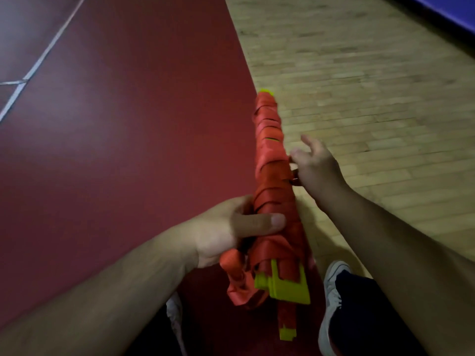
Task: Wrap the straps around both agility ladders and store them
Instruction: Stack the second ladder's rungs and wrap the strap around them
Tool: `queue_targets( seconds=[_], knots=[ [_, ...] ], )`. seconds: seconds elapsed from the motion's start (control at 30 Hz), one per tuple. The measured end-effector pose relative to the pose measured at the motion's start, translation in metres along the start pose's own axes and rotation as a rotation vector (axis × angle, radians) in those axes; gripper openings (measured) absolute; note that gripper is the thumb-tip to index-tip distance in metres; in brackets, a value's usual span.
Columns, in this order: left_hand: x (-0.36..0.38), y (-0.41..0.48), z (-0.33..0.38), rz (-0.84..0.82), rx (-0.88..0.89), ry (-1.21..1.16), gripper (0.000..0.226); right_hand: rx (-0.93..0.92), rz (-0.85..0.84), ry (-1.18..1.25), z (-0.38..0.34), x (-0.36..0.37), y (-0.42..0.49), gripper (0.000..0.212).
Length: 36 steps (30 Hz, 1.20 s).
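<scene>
A bundled agility ladder (273, 160) points away from me, its yellow-green rungs stacked and wound along most of their length in orange strap. Yellow-green rung ends (288, 286) stick out at the near end, where loose orange strap (235, 276) hangs in folds. My left hand (231, 227) grips the bundle from the left, thumb laid across the top. At the bundle's right side my right hand (317, 165) touches the wrap, seeming to pinch a bit of strap between thumb and finger while the other fingers spread. A second ladder is not in view.
I stand over the boundary between a dark red sports floor (128, 124) on the left and pale wooden flooring (372, 86) on the right. White court lines (38, 62) cross the far left. My shoes (331, 291) show at the bottom. A blue mat edge (447, 6) lies top right.
</scene>
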<state>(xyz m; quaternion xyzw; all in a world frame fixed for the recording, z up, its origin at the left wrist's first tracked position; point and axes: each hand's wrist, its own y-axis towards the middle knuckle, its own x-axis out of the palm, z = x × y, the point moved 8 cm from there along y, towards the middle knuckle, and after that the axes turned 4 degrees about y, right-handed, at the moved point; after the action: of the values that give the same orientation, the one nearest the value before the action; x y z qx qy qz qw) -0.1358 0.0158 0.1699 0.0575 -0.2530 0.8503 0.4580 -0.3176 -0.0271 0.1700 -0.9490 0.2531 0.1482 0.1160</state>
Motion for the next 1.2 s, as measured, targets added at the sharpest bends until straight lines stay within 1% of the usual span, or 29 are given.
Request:
queue_targets(
  seconds=[0.03, 0.07, 0.1, 0.13, 0.2, 0.23, 0.27, 0.3, 0.33, 0.37, 0.4, 0.43, 0.47, 0.5, 0.53, 0.57, 0.6, 0.63, 0.67, 0.73, 0.8, 0.83, 0.87, 0.97, 1.03, 1.1, 1.2],
  knots=[
    [-0.007, 0.000, 0.002, 0.035, -0.002, 0.044, 0.031, -0.101, -0.040, -0.096, -0.005, 0.001, -0.002, 0.059],
    [-0.013, 0.000, 0.005, 0.043, -0.003, 0.088, 0.035, -0.229, -0.107, -0.220, -0.010, 0.005, -0.003, 0.078],
    [-0.018, -0.002, 0.008, 0.032, -0.006, 0.131, 0.041, -0.338, -0.148, -0.363, -0.014, 0.008, -0.005, 0.092],
    [-0.024, -0.003, 0.011, 0.004, -0.004, 0.153, 0.039, -0.437, -0.178, -0.470, -0.016, 0.011, -0.008, 0.100],
    [-0.030, -0.010, 0.021, -0.084, 0.015, 0.168, 0.030, -0.561, -0.174, -0.636, -0.020, 0.016, -0.012, 0.108],
    [-0.031, -0.015, 0.023, -0.136, 0.011, 0.172, 0.037, -0.602, -0.164, -0.703, -0.022, 0.020, -0.014, 0.112],
    [-0.029, -0.019, 0.024, -0.188, 0.003, 0.174, 0.045, -0.653, -0.139, -0.721, -0.024, 0.024, -0.017, 0.111],
    [-0.026, -0.023, 0.025, -0.231, -0.007, 0.170, 0.052, -0.700, -0.094, -0.701, -0.029, 0.025, -0.023, 0.102],
    [-0.024, -0.025, 0.024, -0.266, -0.012, 0.168, 0.057, -0.771, -0.020, -0.663, -0.035, 0.023, -0.027, 0.084],
    [-0.020, -0.028, 0.024, -0.272, -0.022, 0.195, 0.065, -0.832, 0.051, -0.628, -0.042, 0.020, -0.031, 0.060],
    [-0.024, -0.027, 0.021, -0.249, -0.033, 0.221, 0.077, -0.874, 0.094, -0.588, -0.048, 0.016, -0.034, 0.042],
    [-0.033, -0.026, 0.019, -0.195, -0.043, 0.232, 0.088, -0.889, 0.079, -0.546, -0.053, 0.015, -0.035, 0.033],
    [-0.048, -0.023, 0.016, -0.106, -0.056, 0.234, 0.093, -0.901, 0.021, -0.498, -0.054, 0.015, -0.036, 0.030],
    [-0.063, -0.023, 0.013, -0.007, -0.085, 0.213, 0.097, -0.897, -0.044, -0.469, -0.054, 0.017, -0.037, 0.029],
    [-0.075, -0.023, 0.010, 0.047, -0.112, 0.145, 0.101, -0.880, -0.092, -0.457, -0.052, 0.018, -0.037, 0.031],
    [-0.078, -0.022, 0.008, 0.043, -0.124, 0.048, 0.104, -0.836, -0.129, -0.458, -0.048, 0.020, -0.038, 0.035],
    [-0.071, -0.020, 0.012, -0.003, -0.102, -0.027, 0.099, -0.775, -0.158, -0.447, -0.041, 0.022, -0.036, 0.036],
    [-0.064, -0.017, 0.018, -0.013, -0.061, -0.066, 0.084, -0.684, -0.181, -0.419, -0.032, 0.024, -0.035, 0.034],
    [-0.060, -0.015, 0.027, 0.018, 0.009, -0.083, 0.072, -0.592, -0.196, -0.375, -0.023, 0.027, -0.034, 0.028],
    [-0.064, -0.013, 0.041, 0.148, 0.166, -0.115, 0.055, -0.421, -0.227, -0.271, -0.008, 0.031, -0.031, 0.019],
    [-0.076, -0.014, 0.054, 0.245, 0.328, -0.016, 0.033, -0.303, -0.270, -0.219, 0.000, 0.037, -0.031, 0.018],
    [-0.083, -0.016, 0.058, 0.309, 0.361, 0.064, 0.025, -0.271, -0.281, -0.219, 0.002, 0.039, -0.032, 0.018],
    [-0.092, -0.020, 0.062, 0.385, 0.376, 0.162, 0.023, -0.253, -0.286, -0.221, 0.003, 0.041, -0.032, 0.017],
    [-0.100, -0.028, 0.075, 0.567, 0.379, 0.467, 0.029, -0.262, -0.295, -0.211, -0.003, 0.047, -0.039, 0.017],
    [-0.098, -0.032, 0.080, 0.655, 0.389, 0.517, 0.032, -0.287, -0.299, -0.186, -0.010, 0.049, -0.042, 0.015],
    [-0.093, -0.037, 0.087, 0.730, 0.448, 0.485, 0.034, -0.258, -0.265, -0.172, -0.014, 0.048, -0.039, 0.018],
    [-0.090, -0.039, 0.095, 0.725, 0.517, 0.511, 0.030, -0.211, -0.209, -0.153, -0.015, 0.042, -0.034, 0.023]
  ],
)
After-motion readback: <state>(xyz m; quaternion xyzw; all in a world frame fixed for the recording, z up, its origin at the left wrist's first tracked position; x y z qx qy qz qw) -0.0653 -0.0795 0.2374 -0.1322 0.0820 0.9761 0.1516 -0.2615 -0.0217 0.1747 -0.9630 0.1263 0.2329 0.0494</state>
